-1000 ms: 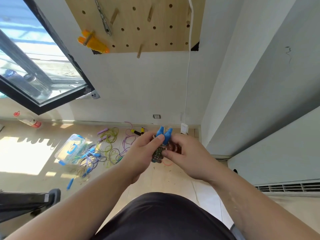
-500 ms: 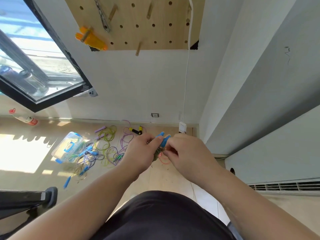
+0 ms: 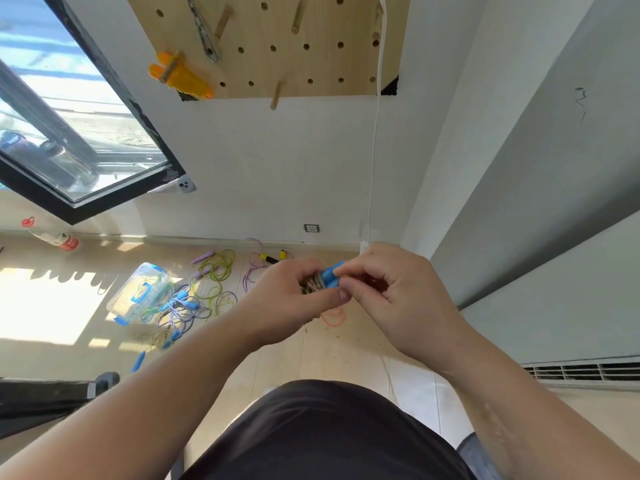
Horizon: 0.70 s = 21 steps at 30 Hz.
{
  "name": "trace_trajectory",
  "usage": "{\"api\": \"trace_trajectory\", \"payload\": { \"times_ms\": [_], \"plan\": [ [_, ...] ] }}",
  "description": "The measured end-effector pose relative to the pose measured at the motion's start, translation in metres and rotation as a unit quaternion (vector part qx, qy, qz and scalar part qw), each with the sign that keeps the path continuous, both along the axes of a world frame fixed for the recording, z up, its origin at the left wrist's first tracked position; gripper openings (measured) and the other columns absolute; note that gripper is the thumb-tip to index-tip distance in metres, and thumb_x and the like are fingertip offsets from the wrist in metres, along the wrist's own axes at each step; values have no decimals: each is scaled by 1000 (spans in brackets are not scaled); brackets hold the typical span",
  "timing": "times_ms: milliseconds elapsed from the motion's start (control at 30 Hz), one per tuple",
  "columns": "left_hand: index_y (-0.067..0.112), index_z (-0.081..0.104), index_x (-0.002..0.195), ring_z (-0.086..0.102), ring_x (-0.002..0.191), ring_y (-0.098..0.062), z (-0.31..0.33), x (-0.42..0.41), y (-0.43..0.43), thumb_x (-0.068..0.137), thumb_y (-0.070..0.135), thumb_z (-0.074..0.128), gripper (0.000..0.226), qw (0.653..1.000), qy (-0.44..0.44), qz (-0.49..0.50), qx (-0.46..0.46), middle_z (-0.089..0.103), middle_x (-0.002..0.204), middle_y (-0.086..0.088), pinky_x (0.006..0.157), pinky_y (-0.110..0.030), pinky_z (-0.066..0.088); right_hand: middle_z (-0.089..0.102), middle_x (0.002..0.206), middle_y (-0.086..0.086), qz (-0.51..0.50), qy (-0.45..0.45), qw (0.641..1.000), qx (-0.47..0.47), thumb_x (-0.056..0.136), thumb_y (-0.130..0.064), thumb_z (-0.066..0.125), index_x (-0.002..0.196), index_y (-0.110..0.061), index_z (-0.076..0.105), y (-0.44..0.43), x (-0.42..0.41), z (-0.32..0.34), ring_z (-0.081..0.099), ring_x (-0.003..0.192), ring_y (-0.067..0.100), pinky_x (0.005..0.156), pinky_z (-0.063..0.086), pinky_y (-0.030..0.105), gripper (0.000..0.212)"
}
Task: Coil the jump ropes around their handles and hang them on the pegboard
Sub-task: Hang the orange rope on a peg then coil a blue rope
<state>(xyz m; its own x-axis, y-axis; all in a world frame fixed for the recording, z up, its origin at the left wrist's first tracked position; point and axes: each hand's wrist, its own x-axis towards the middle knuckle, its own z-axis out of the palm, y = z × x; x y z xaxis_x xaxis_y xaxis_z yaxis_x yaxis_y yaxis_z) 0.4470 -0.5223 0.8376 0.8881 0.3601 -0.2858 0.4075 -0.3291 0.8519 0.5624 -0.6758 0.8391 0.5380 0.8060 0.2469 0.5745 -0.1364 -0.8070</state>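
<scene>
Over wood floor (image 3: 329, 355), left hand (image 3: 287, 301) and right hand (image 3: 401, 299) fingers (image 3: 360, 268) pinch the coiled jump rope (image 3: 325, 278).

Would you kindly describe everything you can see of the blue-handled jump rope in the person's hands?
The blue-handled jump rope is a compact bundle: blue, plastic-looking handle ends, seemingly two side by side, with mottled dark braided cord wound tightly round them. Only the ends and a few turns show; the hands hide the rest. The left hand grips it, the right hand pinches at the handle ends. It is held in the air above the floor.
</scene>
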Motion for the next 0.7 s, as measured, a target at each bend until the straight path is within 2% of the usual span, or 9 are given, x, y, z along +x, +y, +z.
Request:
{"api": "trace_trajectory", "payload": {
  "times_ms": [100,200,267,333,433,533,633,700],
  "plan": [
    [18,74,93,56,62,-17,0,2,-2,83,45,75,29,998,-28,27,-48,62,71,-11,62,-38,47,50,82,-25,3,-58,998,4,93,-16,65,109,-21,73,-2,1,0,53,84,-4,73,39,9,19],
    [20,75,89,56,66,-24,2,4,-2,78,48,72,30,996,-39,42,-67,62,80,-25,62,-40,46,59,81,-17,-24,-44,999,19,92,-15,70,112,-22,71,-7,5,2,58,83,9,72,47,20,22],
    [21,74,83,50,63,-23,4,4,-2,76,44,71,25,996,-38,34,-73,56,71,-23,59,-39,41,63,81,-16,-27,-37,999,26,90,-15,73,105,-23,73,-9,8,3,60,81,11,71,48,25,18],
    [23,73,78,46,61,-21,7,4,0,71,46,71,25,996,-33,14,-87,50,65,-11,58,-37,37,65,80,-16,-12,-16,999,29,88,-14,75,98,-24,75,-11,12,4,62,80,10,69,49,27,14],
    [21,69,74,46,60,-21,12,3,6,68,48,70,27,992,-27,-47,-110,50,65,-7,55,-34,38,68,82,-14,35,45,998,39,88,-18,74,89,-31,74,-16,19,9,66,81,14,69,53,31,13],
    [25,70,72,45,55,-20,21,3,13,68,47,71,22,985,-6,-120,-123,50,63,-5,53,-29,36,66,90,-7,106,108,987,51,88,-15,72,87,-20,74,-20,22,13,66,82,22,67,57,40,6],
    [32,69,71,46,52,-11,29,4,16,70,47,70,16,976,-10,-182,-118,52,59,5,52,-23,37,64,95,-3,140,239,959,70,86,-6,71,87,-12,74,-22,20,16,67,80,25,64,60,41,7],
    [24,69,74,47,52,-11,31,3,17,70,47,70,23,977,-24,-188,-98,51,60,4,52,-22,37,64,92,-1,142,317,934,81,84,-3,70,85,-10,73,-22,15,18,67,81,22,65,61,38,8]
  ]
}}
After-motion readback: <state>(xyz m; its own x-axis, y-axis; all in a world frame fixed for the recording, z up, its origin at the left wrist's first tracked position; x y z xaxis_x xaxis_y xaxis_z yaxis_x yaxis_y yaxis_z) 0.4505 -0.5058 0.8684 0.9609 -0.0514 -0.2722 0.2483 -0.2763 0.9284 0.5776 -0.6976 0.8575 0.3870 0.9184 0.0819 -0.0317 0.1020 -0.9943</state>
